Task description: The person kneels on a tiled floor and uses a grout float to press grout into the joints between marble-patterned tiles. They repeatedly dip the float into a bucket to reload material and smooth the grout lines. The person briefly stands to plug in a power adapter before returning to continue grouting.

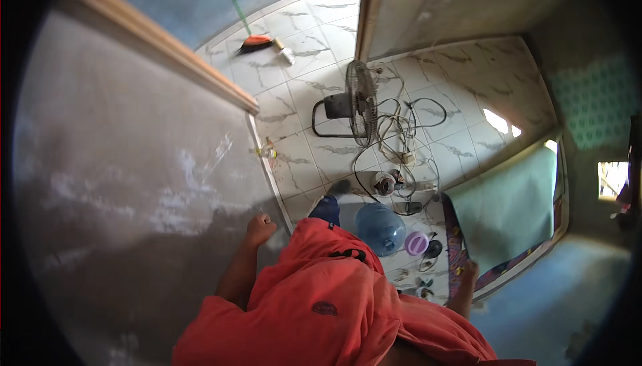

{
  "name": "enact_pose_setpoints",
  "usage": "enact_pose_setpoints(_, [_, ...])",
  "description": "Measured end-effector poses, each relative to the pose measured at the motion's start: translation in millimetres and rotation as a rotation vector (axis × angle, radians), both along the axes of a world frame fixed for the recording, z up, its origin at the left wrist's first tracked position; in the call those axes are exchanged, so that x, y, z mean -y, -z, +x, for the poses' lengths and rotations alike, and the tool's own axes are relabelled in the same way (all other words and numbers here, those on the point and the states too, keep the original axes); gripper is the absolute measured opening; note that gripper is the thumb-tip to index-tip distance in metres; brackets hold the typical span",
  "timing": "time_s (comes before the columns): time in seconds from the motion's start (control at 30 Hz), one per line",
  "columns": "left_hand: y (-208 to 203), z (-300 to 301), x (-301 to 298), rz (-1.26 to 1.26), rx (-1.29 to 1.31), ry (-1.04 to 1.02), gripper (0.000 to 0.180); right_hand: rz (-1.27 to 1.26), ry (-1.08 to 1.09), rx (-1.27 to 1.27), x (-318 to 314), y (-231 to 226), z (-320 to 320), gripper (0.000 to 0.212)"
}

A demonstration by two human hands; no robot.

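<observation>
My left hand [261, 229] hangs beside the grey wall at my left, its fingers curled in with nothing seen in them. Down at my right side, my right hand [470, 271] is in front of the edge of a pale green mat [505, 199]. Its fingers are too small and shaded to make out, and whether it touches the mat is unclear. Under the mat shows a patterned dark cloth [455, 242]. On the floor before me lies a large blue water bottle [380, 229], with a round purple container [416, 244] next to it.
A black fan [361, 104] stands on the tiled floor [304, 82] ahead, beside tangled cables [401, 125]. Past the doorway lie an orange broom [256, 44] and a white bottle [287, 56]. A small yellowish bottle [267, 153] rests by the left wall's end.
</observation>
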State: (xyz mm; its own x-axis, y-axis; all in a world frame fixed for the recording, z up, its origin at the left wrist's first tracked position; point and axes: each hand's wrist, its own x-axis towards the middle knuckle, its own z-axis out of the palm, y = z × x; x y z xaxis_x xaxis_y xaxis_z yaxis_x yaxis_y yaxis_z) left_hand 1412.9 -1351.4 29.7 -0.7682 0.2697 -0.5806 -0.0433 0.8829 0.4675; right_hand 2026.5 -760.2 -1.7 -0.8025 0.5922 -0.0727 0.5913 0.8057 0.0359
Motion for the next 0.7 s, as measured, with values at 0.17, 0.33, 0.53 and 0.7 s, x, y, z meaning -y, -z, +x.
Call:
enact_pose_setpoints(0.17, [8.5,8.9,51.3,0.096,-0.027,-0.218,0.029,-0.771,0.704,-0.658,-15.7,-79.2,-227.6,0.029])
enact_pose_setpoints(0.33, [44.6,-66.0,58.7,0.051,0.067,-0.167,0.037,-0.987,0.848,-0.794,37.3,-74.8,-357.9,0.026])
enact_pose_setpoints(0.53, [-1.0,-212.9,69.8,0.178,0.052,-0.283,0.029,-1.161,0.926,-0.544,99.1,-5.8,-497.1,0.022])
enact_pose_setpoints(0.7, [-56.8,-299.3,115.3,0.229,0.030,-0.391,0.026,-0.762,0.110,-0.221,107.8,68.3,-545.4,0.022])
